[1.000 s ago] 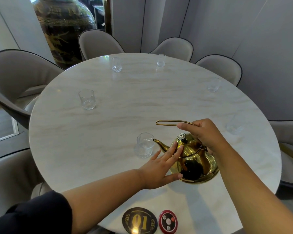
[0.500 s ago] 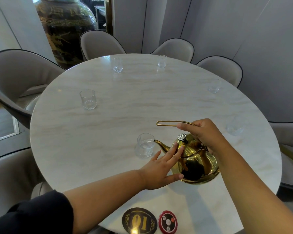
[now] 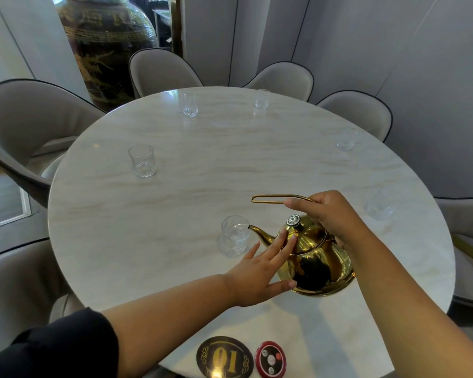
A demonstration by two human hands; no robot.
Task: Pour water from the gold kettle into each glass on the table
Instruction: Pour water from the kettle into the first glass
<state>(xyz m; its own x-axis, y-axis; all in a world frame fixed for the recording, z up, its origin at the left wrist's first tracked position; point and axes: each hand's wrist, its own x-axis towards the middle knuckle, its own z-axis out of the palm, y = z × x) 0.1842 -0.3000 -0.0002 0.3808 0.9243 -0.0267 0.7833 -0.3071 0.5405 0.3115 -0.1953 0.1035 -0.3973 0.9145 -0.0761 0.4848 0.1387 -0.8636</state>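
Note:
The gold kettle [image 3: 320,257] is tilted to the left over the round marble table [image 3: 175,214], its spout tip at the rim of the nearest glass [image 3: 233,236]. My right hand [image 3: 331,214] grips the kettle's thin wire handle from above. My left hand [image 3: 260,271] lies with straight fingers against the kettle's lid and left side. Several other clear glasses stand round the table: one at the left [image 3: 142,160], two at the far edge [image 3: 190,105] [image 3: 262,99], two on the right [image 3: 346,139] [image 3: 381,204].
A black-and-gold "01" table sign [image 3: 224,357] and a red call button [image 3: 271,358] lie at the near edge. Grey upholstered chairs [image 3: 159,69] ring the table. A large dark ornamental jar [image 3: 107,50] stands behind on the left.
The kettle has tipped slightly further, bringing its spout to the nearest glass's rim. Both hands stay in place on the kettle.

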